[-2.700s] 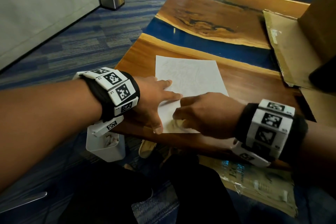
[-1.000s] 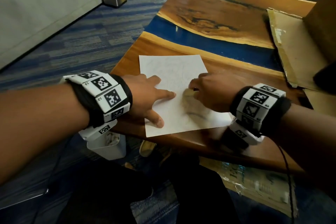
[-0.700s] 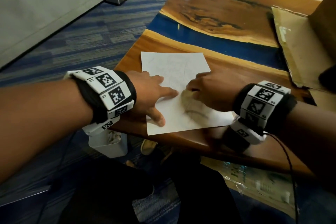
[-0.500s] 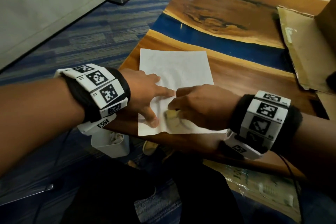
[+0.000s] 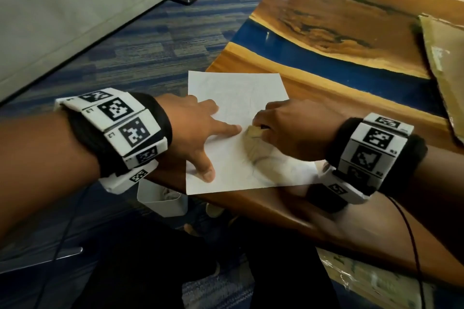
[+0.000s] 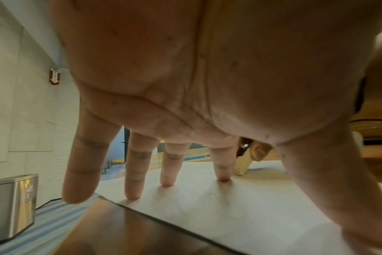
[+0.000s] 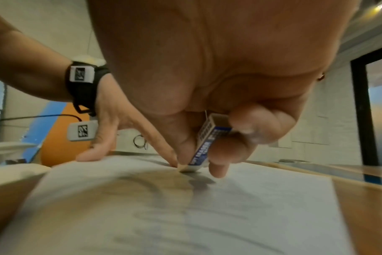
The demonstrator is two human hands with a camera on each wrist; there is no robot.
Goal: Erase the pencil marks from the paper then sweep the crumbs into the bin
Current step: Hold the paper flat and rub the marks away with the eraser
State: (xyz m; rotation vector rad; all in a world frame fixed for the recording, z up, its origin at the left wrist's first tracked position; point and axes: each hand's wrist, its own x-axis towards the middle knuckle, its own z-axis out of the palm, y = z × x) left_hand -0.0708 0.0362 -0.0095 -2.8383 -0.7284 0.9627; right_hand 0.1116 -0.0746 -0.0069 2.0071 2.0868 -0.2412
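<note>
- The paper (image 5: 241,133) lies flat on the wooden table (image 5: 351,108), right at the table's near edge, with one corner poking a bit past it.
- Left hand (image 5: 193,130) is spread on the left part of the paper — fingers (image 6: 167,165) straight and splayed, tips pressing the sheet down, thumb out near the paper's near edge.
- Right hand (image 5: 288,130) is over the middle of the paper, fingers curled tight around an eraser (image 7: 204,143) in a blue and white sleeve.
- The eraser is tilted, its bare tip touching the paper just beside the left index fingertip.
- Faint pencil marks (image 5: 251,170) show on the paper near the right hand; that patch is blurry, so the lines are hard to read.
- A small white bin (image 5: 163,198) sits on the floor just below the paper's overhanging corner — partly hidden by the left wrist.
- Cardboard (image 5: 442,63) rests on the table well off to the right of the paper.
</note>
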